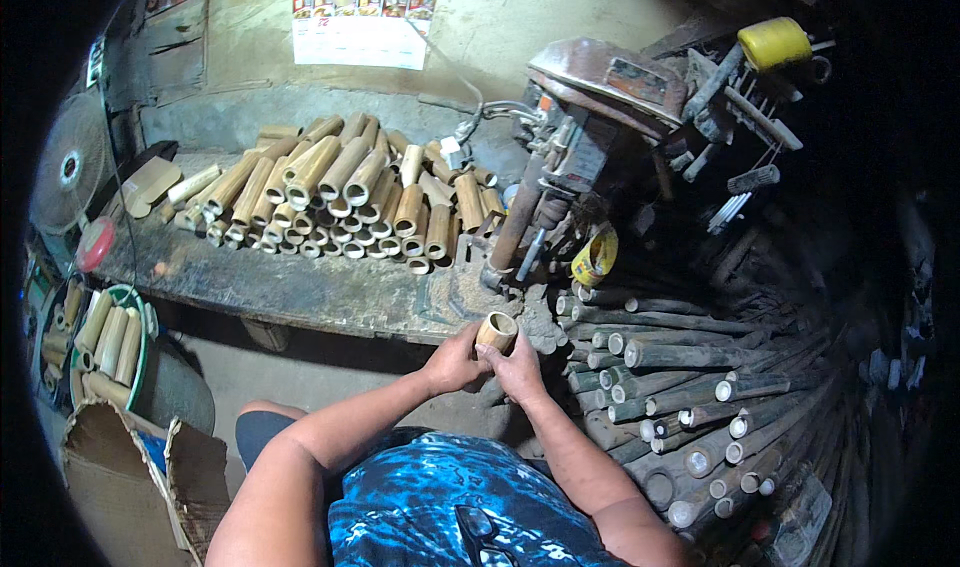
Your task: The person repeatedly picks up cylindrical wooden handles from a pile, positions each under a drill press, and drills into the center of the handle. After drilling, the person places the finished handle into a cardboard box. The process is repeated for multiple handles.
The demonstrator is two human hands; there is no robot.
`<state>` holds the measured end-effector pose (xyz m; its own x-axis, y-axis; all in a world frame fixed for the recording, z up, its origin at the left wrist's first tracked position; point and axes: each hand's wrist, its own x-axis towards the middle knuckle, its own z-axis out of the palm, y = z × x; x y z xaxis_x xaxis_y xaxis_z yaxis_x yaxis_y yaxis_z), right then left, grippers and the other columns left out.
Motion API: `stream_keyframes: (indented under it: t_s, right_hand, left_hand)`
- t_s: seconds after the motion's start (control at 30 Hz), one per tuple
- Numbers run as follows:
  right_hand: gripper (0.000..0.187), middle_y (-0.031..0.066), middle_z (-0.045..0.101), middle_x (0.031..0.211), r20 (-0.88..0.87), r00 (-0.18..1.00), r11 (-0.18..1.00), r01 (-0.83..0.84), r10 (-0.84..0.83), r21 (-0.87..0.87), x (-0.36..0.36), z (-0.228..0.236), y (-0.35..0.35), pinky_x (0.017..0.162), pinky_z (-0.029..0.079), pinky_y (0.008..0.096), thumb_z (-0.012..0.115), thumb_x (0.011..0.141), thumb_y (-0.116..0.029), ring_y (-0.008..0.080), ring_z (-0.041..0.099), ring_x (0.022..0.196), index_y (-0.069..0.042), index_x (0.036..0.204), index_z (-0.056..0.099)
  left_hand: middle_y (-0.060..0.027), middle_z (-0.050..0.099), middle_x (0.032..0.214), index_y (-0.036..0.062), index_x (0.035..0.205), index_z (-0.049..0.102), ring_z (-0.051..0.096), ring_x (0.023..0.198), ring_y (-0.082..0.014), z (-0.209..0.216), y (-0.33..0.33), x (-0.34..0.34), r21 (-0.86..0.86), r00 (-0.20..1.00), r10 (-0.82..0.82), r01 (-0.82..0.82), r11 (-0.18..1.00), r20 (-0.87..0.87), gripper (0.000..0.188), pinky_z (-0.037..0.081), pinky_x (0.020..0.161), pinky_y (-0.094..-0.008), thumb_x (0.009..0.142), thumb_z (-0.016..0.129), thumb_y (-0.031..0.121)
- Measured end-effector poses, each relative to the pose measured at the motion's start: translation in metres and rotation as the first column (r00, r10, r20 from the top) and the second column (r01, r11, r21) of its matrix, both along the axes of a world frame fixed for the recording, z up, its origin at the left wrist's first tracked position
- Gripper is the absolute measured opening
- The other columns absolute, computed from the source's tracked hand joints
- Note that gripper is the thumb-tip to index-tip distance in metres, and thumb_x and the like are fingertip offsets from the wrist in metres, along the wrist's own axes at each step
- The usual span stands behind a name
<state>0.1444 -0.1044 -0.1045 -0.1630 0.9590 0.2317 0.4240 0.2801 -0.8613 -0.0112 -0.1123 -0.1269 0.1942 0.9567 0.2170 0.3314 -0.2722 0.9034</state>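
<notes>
Between my two hands is a short bamboo tube (497, 333), its round open end tilted up toward me. My left hand (455, 362) wraps round its left side, and my right hand (517, 367) grips it from the right and below. The fingers of both hands are closed on the tube, and its lower part is hidden by them. Just beyond my hands is the front edge of a worn wooden workbench (300, 292), with a drill press (570, 147) standing at its right end and sawdust (465, 292) around the base.
A large pile of cut bamboo tubes (330, 187) lies on the bench. Long bamboo poles (680, 357) are stacked at the right. At the left are a bin (175, 387) with tubes, a cardboard box (110, 467) and a fan (70, 167). A yellow container (596, 257) hangs by the press.
</notes>
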Motion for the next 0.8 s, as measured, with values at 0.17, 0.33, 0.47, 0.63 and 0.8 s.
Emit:
stream_keyframes:
  t_s: [0.17,0.33,0.47,0.63,0.8]
  right_hand:
    - [0.057,0.0163,0.065,0.112,-0.007,1.0,0.999,0.011,-0.011,-0.034,0.009,-0.005,0.049,0.092,0.049,0.0393,0.082,0.075,-0.019,0.0269,0.064,0.104,-0.001,0.12,0.053]
    - [0.057,0.0126,0.064,0.11,-0.052,0.998,0.998,0.039,-0.037,0.046,0.016,0.035,0.082,0.091,0.048,0.0377,0.083,0.074,-0.014,0.0233,0.062,0.101,-0.002,0.12,0.052]
    - [0.054,0.0103,0.062,0.113,-0.039,0.999,0.99,0.037,-0.032,0.136,0.022,0.063,0.079,0.092,0.047,0.0353,0.08,0.078,-0.014,0.0198,0.059,0.103,-0.003,0.122,0.051]
    - [0.057,0.0171,0.063,0.115,-0.153,0.988,0.985,0.053,-0.028,0.165,0.013,0.074,0.082,0.092,0.048,0.0408,0.079,0.078,-0.02,0.0303,0.062,0.105,-0.002,0.124,0.049]
    - [0.058,0.0184,0.063,0.114,-0.084,0.996,0.947,0.057,-0.032,0.315,0.008,0.094,0.084,0.09,0.049,0.0417,0.079,0.079,-0.022,0.0323,0.063,0.105,-0.002,0.124,0.048]
  left_hand:
    - [-0.0267,0.064,0.112,0.0013,0.132,0.044,0.062,0.11,-0.0405,0.004,0.04,0.013,0.044,0.995,0.026,-0.022,0.999,-0.091,0.058,0.05,0.09,-0.0439,0.082,0.068,0.016]
    - [-0.027,0.063,0.114,0.0018,0.133,0.045,0.062,0.11,-0.0415,0.047,0.076,0.023,0.061,0.997,0.042,-0.038,0.997,-0.069,0.058,0.05,0.091,-0.0435,0.081,0.067,0.014]
    - [-0.0252,0.066,0.111,0.0039,0.138,0.043,0.065,0.101,-0.0408,0.075,0.075,0.027,0.226,0.996,0.086,-0.081,0.971,-0.013,0.063,0.052,0.086,-0.0424,0.081,0.067,0.013]
    - [-0.0285,0.065,0.107,0.0036,0.135,0.044,0.064,0.098,-0.045,0.088,0.081,0.023,0.206,0.997,0.066,-0.071,0.976,0.031,0.061,0.052,0.083,-0.0486,0.08,0.068,0.016]
    - [-0.0265,0.066,0.095,0.0042,0.138,0.042,0.067,0.083,-0.0407,0.091,0.094,0.021,0.347,0.988,0.08,-0.122,0.93,0.134,0.065,0.053,0.073,-0.0454,0.079,0.068,0.016]
